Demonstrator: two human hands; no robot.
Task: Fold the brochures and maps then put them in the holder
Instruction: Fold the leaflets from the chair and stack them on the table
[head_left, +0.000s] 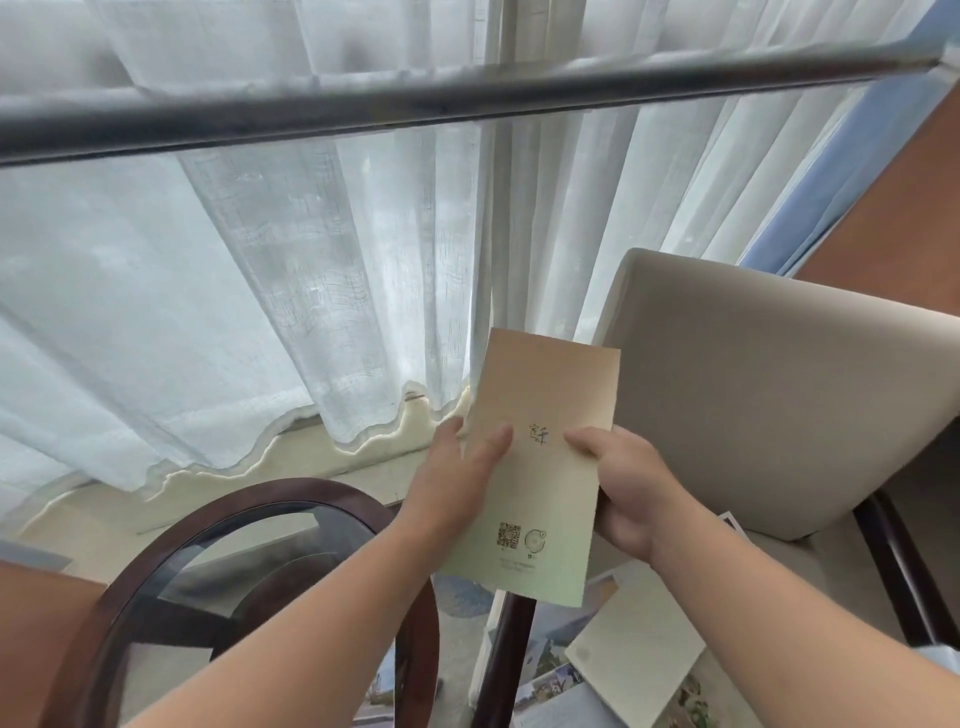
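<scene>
A tall folded brochure (540, 452), beige fading to pale green with a QR code near its lower edge, is held upright in the air in front of me. My left hand (457, 478) grips its left edge, thumb lying across the front. My right hand (623, 488) pinches the right edge, thumb on the front and fingers behind. More brochures and maps (634, 660) lie loose on the chair seat below, some with photos, one plain beige. No holder is in sight.
A beige upholstered chair (769, 395) with dark wooden legs stands at right. A round glass table with a dark wood rim (171, 540) sits at lower left. White sheer curtains (260, 286) and a metal rail (415, 98) fill the back.
</scene>
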